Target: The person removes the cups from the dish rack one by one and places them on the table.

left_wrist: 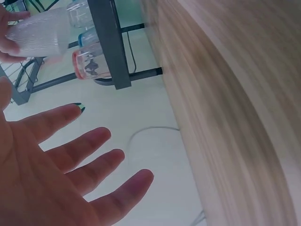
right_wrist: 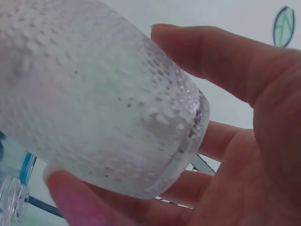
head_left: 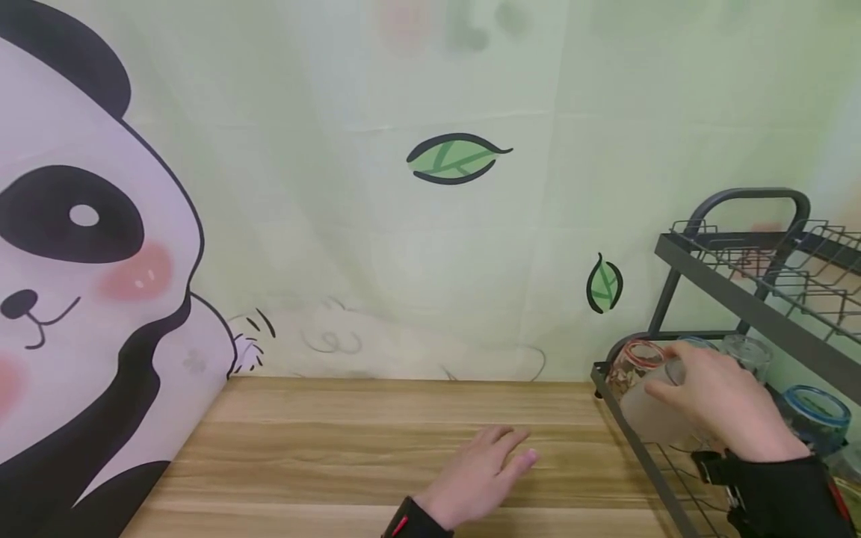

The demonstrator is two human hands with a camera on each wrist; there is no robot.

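My right hand [head_left: 723, 396] grips a frosted, bumpy-textured glass [head_left: 649, 411] at the lower tier of a dark metal rack. In the right wrist view, thumb and fingers wrap round the thick-based end of this glass [right_wrist: 108, 103], which is tilted there. Beside it on the rack stands a clear glass with a red rim [head_left: 622, 366]. Over the wooden table my left hand [head_left: 474, 474] is held with nothing in it. Its fingers are spread and only slightly bent in the left wrist view, where the frosted glass [left_wrist: 42, 33] shows at top left.
The two-tier rack [head_left: 747, 280] stands at the right, its wire upper basket overhanging the lower tier. Another clear glass [head_left: 750, 359] and a blue-rimmed glass [head_left: 814, 418] are behind and right of my right hand. A panda-printed cloth [head_left: 464, 276] hangs behind the wooden table [head_left: 323, 448].
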